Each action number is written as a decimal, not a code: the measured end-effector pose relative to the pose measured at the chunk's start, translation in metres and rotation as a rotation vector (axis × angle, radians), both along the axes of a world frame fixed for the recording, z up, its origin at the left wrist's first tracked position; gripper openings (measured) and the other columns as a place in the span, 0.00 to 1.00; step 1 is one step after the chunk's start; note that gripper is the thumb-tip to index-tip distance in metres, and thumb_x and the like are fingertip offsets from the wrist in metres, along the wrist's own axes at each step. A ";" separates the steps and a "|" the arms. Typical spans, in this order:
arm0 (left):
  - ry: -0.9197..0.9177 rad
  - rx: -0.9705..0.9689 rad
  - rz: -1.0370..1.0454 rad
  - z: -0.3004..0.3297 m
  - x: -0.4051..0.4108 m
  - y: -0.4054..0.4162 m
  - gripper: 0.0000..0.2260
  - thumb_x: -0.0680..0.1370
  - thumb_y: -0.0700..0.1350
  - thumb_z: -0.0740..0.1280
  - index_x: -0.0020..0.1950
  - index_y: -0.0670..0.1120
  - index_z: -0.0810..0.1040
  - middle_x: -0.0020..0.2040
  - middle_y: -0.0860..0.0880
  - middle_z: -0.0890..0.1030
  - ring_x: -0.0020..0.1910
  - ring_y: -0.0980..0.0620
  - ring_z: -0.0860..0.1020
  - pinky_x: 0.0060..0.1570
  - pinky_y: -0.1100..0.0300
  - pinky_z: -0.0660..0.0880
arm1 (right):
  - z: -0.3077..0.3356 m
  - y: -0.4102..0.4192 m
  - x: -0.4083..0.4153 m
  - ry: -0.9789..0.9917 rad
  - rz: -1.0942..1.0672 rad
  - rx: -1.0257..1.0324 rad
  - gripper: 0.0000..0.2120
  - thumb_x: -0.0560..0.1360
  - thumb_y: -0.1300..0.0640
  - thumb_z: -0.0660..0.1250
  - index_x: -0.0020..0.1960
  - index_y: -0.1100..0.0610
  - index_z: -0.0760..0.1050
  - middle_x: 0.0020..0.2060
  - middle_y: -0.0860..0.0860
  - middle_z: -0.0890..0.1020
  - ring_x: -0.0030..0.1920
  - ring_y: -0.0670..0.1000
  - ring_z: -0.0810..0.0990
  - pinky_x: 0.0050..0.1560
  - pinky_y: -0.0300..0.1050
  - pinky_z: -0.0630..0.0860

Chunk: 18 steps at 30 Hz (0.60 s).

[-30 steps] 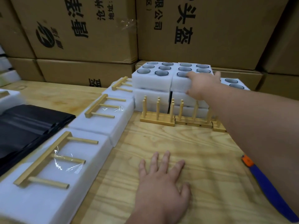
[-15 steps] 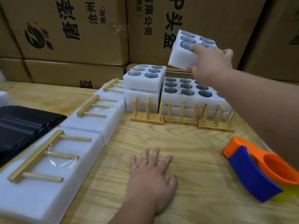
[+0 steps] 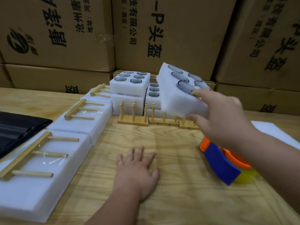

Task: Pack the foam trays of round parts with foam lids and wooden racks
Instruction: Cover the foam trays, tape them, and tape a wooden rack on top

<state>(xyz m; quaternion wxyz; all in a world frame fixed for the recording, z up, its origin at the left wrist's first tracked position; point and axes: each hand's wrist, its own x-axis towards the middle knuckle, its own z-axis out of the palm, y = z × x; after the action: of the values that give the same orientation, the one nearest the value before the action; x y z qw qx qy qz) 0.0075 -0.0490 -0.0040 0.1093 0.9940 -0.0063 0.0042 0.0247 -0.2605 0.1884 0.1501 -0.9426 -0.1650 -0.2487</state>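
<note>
My right hand [image 3: 222, 117] holds a white foam tray [image 3: 177, 93] of round parts at its near right corner, fingers on top and thumb under it. The tray is in the air, tilted toward me, in the upper right middle of the frame, above the row of wooden racks [image 3: 155, 117] that stand upright on the worktop [image 3: 170, 159]. My left hand [image 3: 138, 172] lies flat and open on the worktop in the lower centre, holding nothing. Behind the racks, more foam trays are stacked [image 3: 129, 83] against the cardboard boxes [image 3: 170, 30]. On the left side of the frame lie three closed foam packs [image 3: 81, 120], each with a wooden rack lying on top. A blue and orange tape dispenser [image 3: 222, 164] sits on the worktop at the right, under my right forearm. A black sheet [image 3: 17, 129] lies at the left edge.
</note>
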 end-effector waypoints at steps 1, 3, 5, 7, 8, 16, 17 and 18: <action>0.001 0.000 0.000 0.000 0.000 0.000 0.32 0.75 0.69 0.43 0.80 0.67 0.48 0.84 0.56 0.46 0.83 0.48 0.43 0.76 0.36 0.39 | -0.008 -0.003 -0.011 0.019 0.007 -0.017 0.22 0.74 0.44 0.74 0.66 0.42 0.72 0.57 0.48 0.82 0.58 0.55 0.77 0.59 0.51 0.62; 0.000 -0.005 0.004 0.001 -0.001 0.000 0.32 0.76 0.69 0.44 0.80 0.68 0.49 0.84 0.56 0.46 0.83 0.48 0.43 0.76 0.36 0.40 | -0.026 -0.007 -0.032 0.055 0.018 -0.052 0.22 0.73 0.43 0.74 0.65 0.40 0.72 0.55 0.45 0.81 0.57 0.52 0.75 0.58 0.49 0.62; 0.000 -0.008 0.003 0.003 -0.001 -0.001 0.31 0.77 0.68 0.45 0.80 0.67 0.50 0.84 0.56 0.46 0.83 0.48 0.43 0.77 0.36 0.40 | -0.043 -0.011 -0.049 0.073 0.029 -0.090 0.22 0.73 0.43 0.74 0.64 0.40 0.72 0.54 0.43 0.82 0.57 0.49 0.75 0.56 0.48 0.63; 0.008 -0.007 -0.001 0.005 -0.003 -0.001 0.31 0.77 0.67 0.46 0.81 0.64 0.51 0.84 0.56 0.46 0.83 0.48 0.43 0.77 0.36 0.41 | -0.060 -0.012 -0.066 0.073 0.041 -0.114 0.21 0.72 0.42 0.73 0.62 0.39 0.71 0.51 0.42 0.81 0.55 0.48 0.75 0.55 0.48 0.66; 0.019 -0.005 -0.007 0.006 -0.003 -0.001 0.32 0.77 0.67 0.45 0.81 0.63 0.51 0.84 0.55 0.46 0.83 0.47 0.43 0.77 0.35 0.42 | -0.067 -0.012 -0.073 0.079 0.044 -0.125 0.21 0.71 0.41 0.71 0.62 0.39 0.70 0.49 0.42 0.81 0.53 0.48 0.75 0.56 0.50 0.69; 0.055 -0.019 -0.013 0.010 -0.003 0.000 0.28 0.83 0.61 0.45 0.83 0.56 0.48 0.84 0.57 0.45 0.83 0.49 0.43 0.78 0.38 0.41 | -0.114 -0.012 -0.093 0.187 0.032 -0.300 0.22 0.68 0.40 0.74 0.60 0.41 0.77 0.43 0.44 0.78 0.48 0.52 0.82 0.64 0.56 0.70; 0.053 -0.039 -0.006 0.011 -0.002 0.000 0.28 0.84 0.59 0.43 0.84 0.55 0.48 0.84 0.57 0.46 0.83 0.50 0.43 0.78 0.39 0.41 | -0.119 -0.011 -0.094 0.172 0.032 -0.313 0.22 0.66 0.40 0.75 0.59 0.41 0.78 0.41 0.45 0.78 0.46 0.52 0.82 0.62 0.54 0.68; 0.052 -0.047 -0.004 0.011 -0.002 0.001 0.27 0.84 0.58 0.43 0.84 0.54 0.48 0.84 0.57 0.46 0.83 0.50 0.43 0.78 0.39 0.41 | -0.124 -0.012 -0.095 0.153 0.034 -0.323 0.22 0.65 0.40 0.76 0.58 0.41 0.78 0.39 0.45 0.77 0.43 0.52 0.82 0.61 0.53 0.67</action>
<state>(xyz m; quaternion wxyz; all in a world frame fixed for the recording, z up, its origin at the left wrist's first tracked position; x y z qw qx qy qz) 0.0059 -0.0483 0.0069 0.1330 0.9909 -0.0054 -0.0219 -0.0700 -0.2727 0.0640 0.0129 -0.9677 -0.2066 -0.1441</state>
